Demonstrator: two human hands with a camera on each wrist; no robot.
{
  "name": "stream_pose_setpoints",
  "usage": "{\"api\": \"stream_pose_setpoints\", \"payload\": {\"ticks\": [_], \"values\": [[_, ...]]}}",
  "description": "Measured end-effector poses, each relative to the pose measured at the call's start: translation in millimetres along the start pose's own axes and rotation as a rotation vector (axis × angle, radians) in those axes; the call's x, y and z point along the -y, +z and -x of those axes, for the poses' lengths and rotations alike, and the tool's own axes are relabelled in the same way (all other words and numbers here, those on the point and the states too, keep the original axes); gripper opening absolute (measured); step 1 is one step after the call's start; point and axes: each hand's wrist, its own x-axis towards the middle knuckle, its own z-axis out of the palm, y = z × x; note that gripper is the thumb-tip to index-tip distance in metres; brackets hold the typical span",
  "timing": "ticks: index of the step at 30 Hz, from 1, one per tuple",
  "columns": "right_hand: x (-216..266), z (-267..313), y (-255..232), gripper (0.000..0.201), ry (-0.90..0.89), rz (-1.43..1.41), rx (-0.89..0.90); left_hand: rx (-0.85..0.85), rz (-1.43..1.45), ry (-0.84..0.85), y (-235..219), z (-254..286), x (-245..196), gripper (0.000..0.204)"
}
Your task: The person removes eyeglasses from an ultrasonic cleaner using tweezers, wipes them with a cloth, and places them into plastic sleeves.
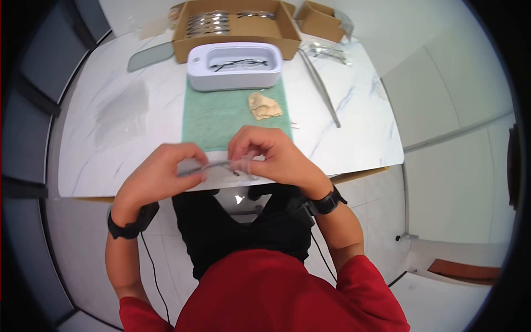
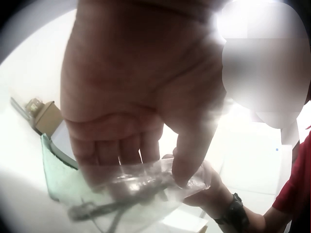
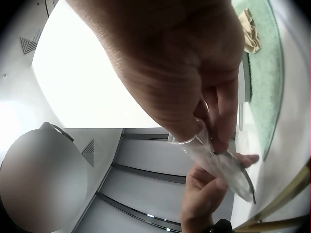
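Note:
Close over the front edge of the table, both hands hold a clear plastic bag (image 3: 211,158) with a pair of glasses (image 2: 114,206) in it. My left hand (image 1: 161,170) pinches one end between thumb and fingers. At the bag's other end, my right hand (image 1: 281,157) pinches the plastic near its open mouth. A dark thin temple of the glasses shows through the film in the left wrist view. Beyond the hands lies a green towel (image 1: 215,124) with a crumpled beige cloth (image 1: 264,106) on it.
A white ultrasonic cleaner (image 1: 235,83) holding glasses stands at the towel's back edge. Behind it, a cardboard box (image 1: 243,41) contains several glasses. Metal tweezers (image 1: 321,88) lie at the right, bagged glasses (image 1: 326,52) behind them. Clear bags (image 1: 121,116) lie at the left.

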Motion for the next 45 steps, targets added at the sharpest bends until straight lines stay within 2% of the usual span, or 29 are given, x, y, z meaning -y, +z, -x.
{"api": "stream_pose_setpoints", "payload": {"ticks": [2, 5, 11, 13, 14, 15, 16, 17, 19, 20, 23, 27, 32, 45], "values": [[1.5, 2.7, -5.1, 0.014, 0.021, -0.011, -0.001, 0.092, 0.125, -0.103, 4.6, 0.3, -2.0, 0.032], [1.6, 3.3, -7.7, 0.013, 0.049, -0.017, 0.011, 0.135, 0.282, -0.133, 14.3, -0.7, -3.8, 0.033], [-0.3, 5.8, -16.1, 0.013, 0.045, -0.114, 0.013, 0.102, 0.365, -0.191, 25.4, -3.7, 5.2, 0.031], [-1.8, 6.5, -22.3, 0.018, 0.006, -0.09, -0.099, 0.113, 0.416, -0.262, 22.2, -5.1, 0.9, 0.028], [1.2, 8.3, -25.6, 0.018, 0.004, -0.104, -0.081, 0.132, 0.474, -0.31, 21.5, -5.6, -1.0, 0.026], [7.5, 10.3, -29.6, 0.023, 0.102, -0.214, -0.148, 0.118, 0.475, -0.327, 22.5, -5.1, -0.6, 0.026], [11.2, 10.6, -30.9, 0.028, 0.204, -0.319, -0.218, 0.088, 0.462, -0.291, 25.3, -5.1, 1.4, 0.027], [11.6, 10.1, -29.8, 0.028, 0.208, -0.325, -0.206, 0.061, 0.45, -0.251, 27.6, -5.5, 3.8, 0.029], [11.6, 13.0, -26.7, 0.037, 0.166, -0.171, -0.205, 0.063, 0.453, -0.254, 30.8, -7.0, 7.3, 0.029], [4.3, 14.7, -23.0, 0.035, 0.131, -0.083, -0.214, 0.071, 0.453, -0.249, 32.6, -8.1, 8.0, 0.03], [-2.3, 17.1, -27.5, 0.028, 0.222, 0.081, -0.219, 0.066, 0.394, -0.234, 33.5, -9.9, 8.1, 0.029], [-3.1, 17.8, -29.8, 0.018, 0.207, 0.004, -0.298, 0.093, 0.465, -0.297, 27.4, -8.0, 5.5, 0.027], [-5.3, 21.2, -37.6, 0.012, 0.158, -0.039, -0.431, 0.005, 0.673, -0.243, 35.6, -3.9, 27.9, 0.026], [-8.0, 24.8, -41.0, 0.007, 0.167, -0.078, -0.485, -0.195, 0.639, -0.247, 44.7, -2.3, 37.5, 0.021]]}}
